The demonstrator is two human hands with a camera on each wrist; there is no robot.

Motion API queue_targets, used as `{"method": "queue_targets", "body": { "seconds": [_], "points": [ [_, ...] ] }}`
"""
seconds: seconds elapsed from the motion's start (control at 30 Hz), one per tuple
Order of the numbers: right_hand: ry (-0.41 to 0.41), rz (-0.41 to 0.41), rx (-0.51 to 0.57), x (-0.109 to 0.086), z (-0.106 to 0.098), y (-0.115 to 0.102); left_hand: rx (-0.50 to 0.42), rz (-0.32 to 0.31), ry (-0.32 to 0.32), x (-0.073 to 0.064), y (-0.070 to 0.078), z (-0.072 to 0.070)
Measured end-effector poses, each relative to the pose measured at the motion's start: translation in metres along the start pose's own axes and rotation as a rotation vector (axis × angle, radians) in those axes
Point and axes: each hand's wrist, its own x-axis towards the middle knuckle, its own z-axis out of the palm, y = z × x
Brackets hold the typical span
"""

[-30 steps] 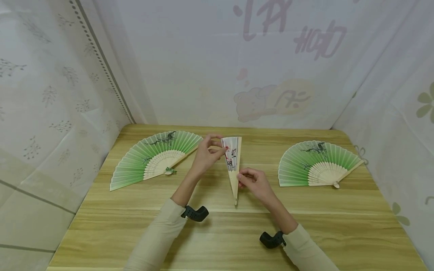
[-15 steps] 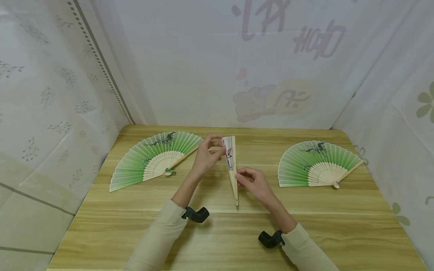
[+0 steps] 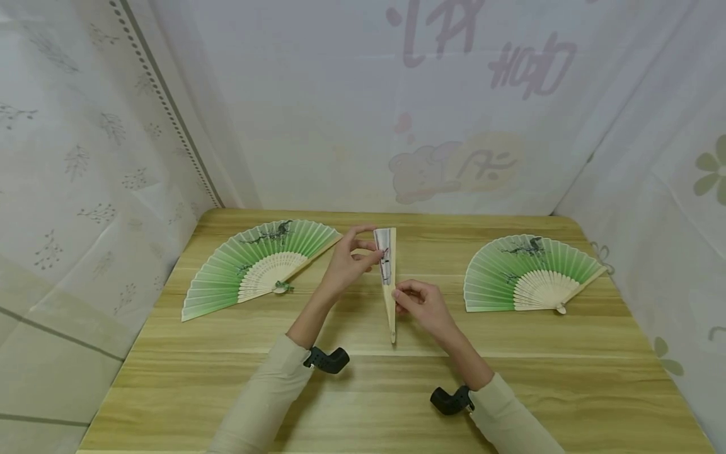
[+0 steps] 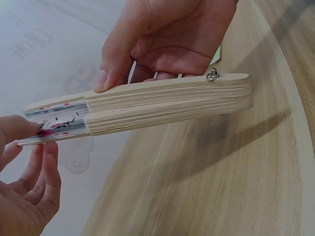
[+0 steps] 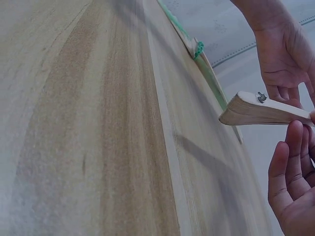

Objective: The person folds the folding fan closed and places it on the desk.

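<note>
A nearly folded hand fan with pale wooden ribs and a white leaf printed with dark and red strokes is held up over the middle of the table. My left hand pinches its leaf end between thumb and fingers. Lower down, my right hand pinches the ribs from the right side. In the left wrist view the folded fan shows a narrow gap between two stacks of ribs, with a metal pivot ring near its end. The pivot end of the fan juts past my fingers in the right wrist view.
A spread green fan with a small green tassel lies on the table at left. Another spread green fan lies at right. The wooden table meets printed white cloth walls at the back and sides.
Between my hands the fan has folded narrower, so less of its printed leaf shows. My two hands stay in nearly the same places.
</note>
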Motion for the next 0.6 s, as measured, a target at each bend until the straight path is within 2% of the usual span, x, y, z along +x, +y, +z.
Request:
{"method": "queue_targets", "body": {
  "seconds": [0.6],
  "points": [
    [-0.045,-0.085,-0.073,-0.0025,0.0014,-0.0062,-0.014,0.006,0.076,-0.0024,0.0000,0.0028]
  ]
}}
